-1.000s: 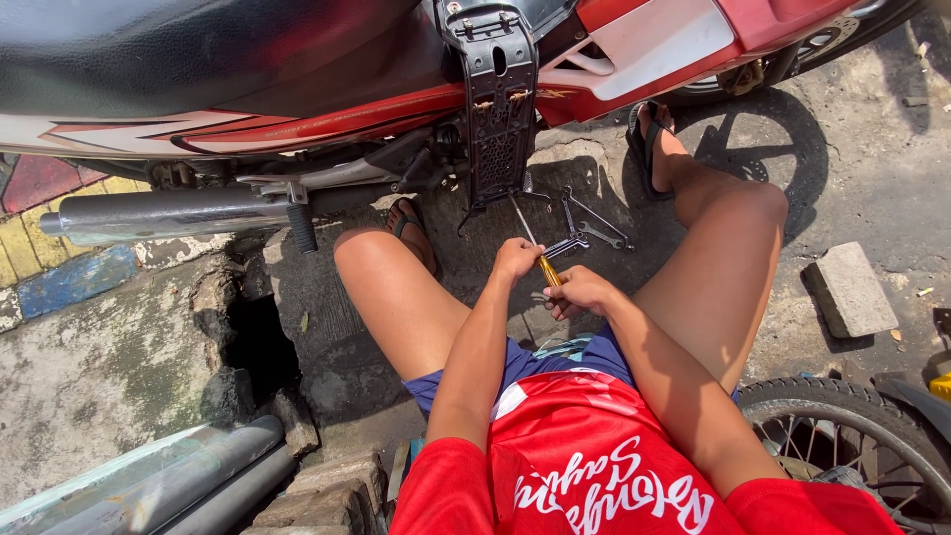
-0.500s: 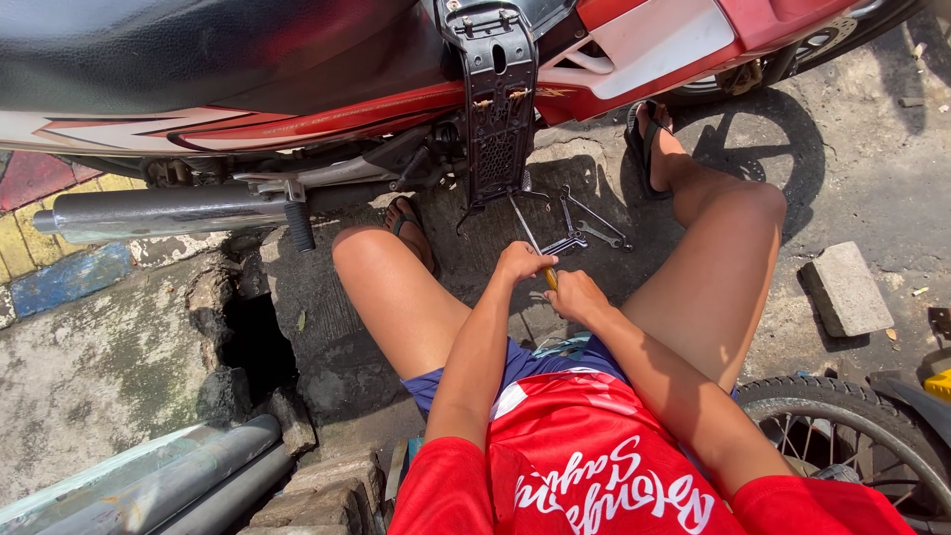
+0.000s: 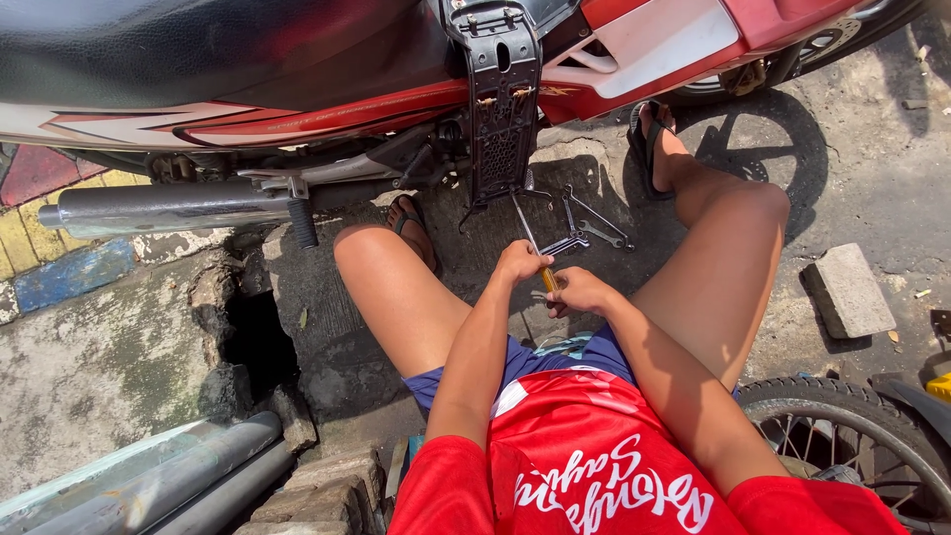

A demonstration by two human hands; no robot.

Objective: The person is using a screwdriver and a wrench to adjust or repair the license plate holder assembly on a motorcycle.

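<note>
I sit low beside a red and white motorbike (image 3: 297, 109). Both hands meet between my knees over the pavement. My left hand (image 3: 520, 264) grips the metal shaft of a screwdriver (image 3: 529, 238), which slants up toward the black rear mudguard (image 3: 500, 109). My right hand (image 3: 578, 292) closes around its yellow handle, of which only a bit shows between the hands. Just beyond my hands, several spanners (image 3: 584, 230) lie on the ground.
The bike's exhaust pipe (image 3: 168, 208) runs at the left above a broken hole in the pavement (image 3: 253, 342). A loose concrete block (image 3: 847, 290) lies at the right. A spoked wheel (image 3: 852, 436) is by my right hip; grey pipes (image 3: 149, 481) lie at the lower left.
My hands stay together between my knees. The screwdriver's shaft now shows above my left hand, angled toward the mudguard; the view has shifted only slightly.
</note>
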